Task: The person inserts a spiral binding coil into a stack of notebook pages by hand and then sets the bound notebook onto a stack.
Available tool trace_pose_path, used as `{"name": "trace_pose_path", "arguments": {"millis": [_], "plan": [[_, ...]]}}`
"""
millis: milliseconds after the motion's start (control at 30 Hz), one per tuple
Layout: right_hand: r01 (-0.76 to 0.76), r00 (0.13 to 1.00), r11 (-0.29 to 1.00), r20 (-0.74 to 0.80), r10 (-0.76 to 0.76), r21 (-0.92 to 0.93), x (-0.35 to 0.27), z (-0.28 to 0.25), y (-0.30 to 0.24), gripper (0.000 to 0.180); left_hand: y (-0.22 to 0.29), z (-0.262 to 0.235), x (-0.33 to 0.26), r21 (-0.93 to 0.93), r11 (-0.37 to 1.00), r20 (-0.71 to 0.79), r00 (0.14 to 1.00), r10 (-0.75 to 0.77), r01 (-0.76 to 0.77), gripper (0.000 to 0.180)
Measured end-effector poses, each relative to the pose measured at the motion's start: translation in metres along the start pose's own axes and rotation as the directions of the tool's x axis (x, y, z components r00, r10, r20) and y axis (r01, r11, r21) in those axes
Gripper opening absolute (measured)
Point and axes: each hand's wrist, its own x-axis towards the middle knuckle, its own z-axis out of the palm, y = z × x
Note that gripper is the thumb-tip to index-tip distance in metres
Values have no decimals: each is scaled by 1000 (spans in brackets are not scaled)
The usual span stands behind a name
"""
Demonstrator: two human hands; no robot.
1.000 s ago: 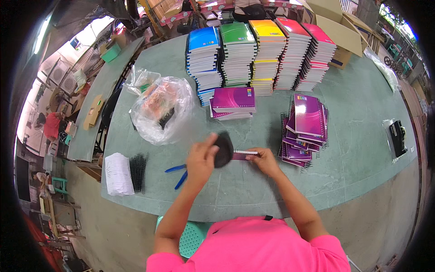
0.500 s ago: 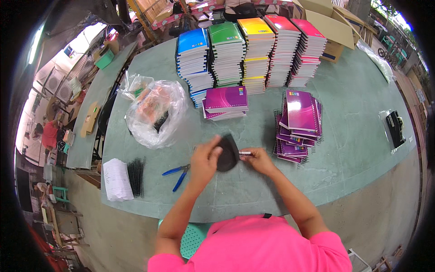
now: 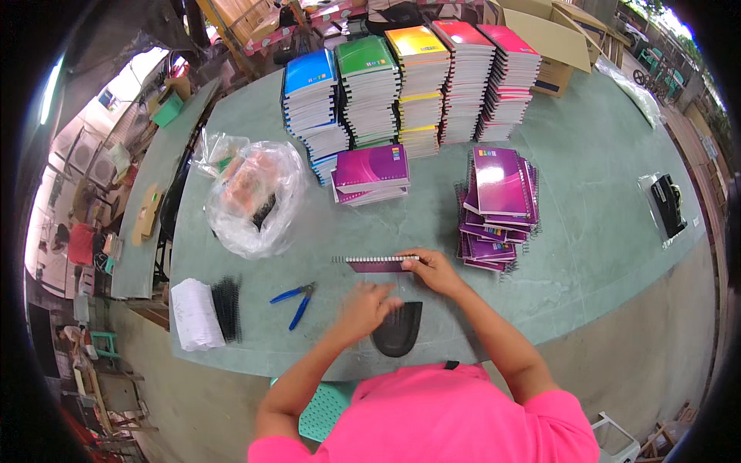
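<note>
My right hand [image 3: 432, 270] grips one end of a purple notebook [image 3: 378, 266], held edge-on above the table with its spine up. A dark wire coil [image 3: 340, 260] runs along that spine and sticks out past the left end. My left hand [image 3: 366, 312] is blurred, with fingers apart and nothing visible in them. It hovers beside a black U-shaped pad [image 3: 398, 332] lying near the table's front edge. Blue-handled pliers [image 3: 295, 302] lie spread to the left of that hand.
Tall stacks of coloured notebooks [image 3: 368, 92] line the back. Purple notebooks stand in a short pile [image 3: 373, 168] and a taller, uneven pile [image 3: 498, 197]. On the left are a clear plastic bag [image 3: 258, 201], black coils [image 3: 227, 309] and a white bundle [image 3: 196, 315]. A packaged black item [image 3: 668, 204] lies far right.
My left hand has put the black pad down near the front edge and let go of it. My right hand has turned so that the notebook's coiled spine now shows lengthwise.
</note>
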Motion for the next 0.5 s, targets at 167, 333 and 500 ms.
{"name": "trace_pose_path", "arguments": {"millis": [167,333,500], "plan": [[121,989,945,-118,-89,305,-2,6,-1,21,13,-20,41,380,902,-394,847,358,-204,22],[75,990,987,-105,-91,-143,-3,-5,32,18,2,-16,59,247,952,-155,962,224,-182,23],[88,986,968,-121,-119,-233,-10,-5,22,19,20,0,68,132,933,-201,913,356,-335,20]]}}
